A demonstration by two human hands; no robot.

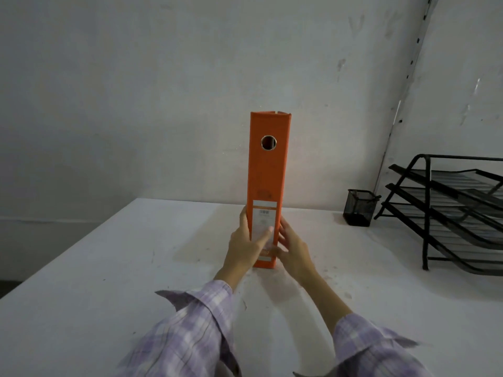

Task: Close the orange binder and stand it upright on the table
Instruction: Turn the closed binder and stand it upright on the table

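Tabletop [114,273]: a white, scuffed surface that carries the orange binder near its middle, well short of the back wall.
Orange binder [268,186]: closed and standing on its short end on the tabletop, spine toward the camera, close to vertical.
Handling: it looks like stiff board covers, probably light unless full of paper; whether it holds paper cannot be told. Tall on a narrow base, it would likely tip sideways at a nudge.
Where to hold: low on both flat covers, one hand a side, seems the steadiest grip; the finger hole offers a pull point.
Paper tray rack [449,213]: black wire, well to the right of the binder, clear of it.
Pen cup [359,206]: black mesh, right of the binder, between it and the rack.
Left hand [246,244]: wrapped on the binder's lower left edge, thumb lying across the spine label, fingers behind the cover.
Right hand [292,247]: fingers spread flat along the lower right cover; firm contact cannot be told.
Spine label [264,224]: white, low on the spine, with a small barcode.
Finger hole [268,143]: metal-rimmed, high on the spine.
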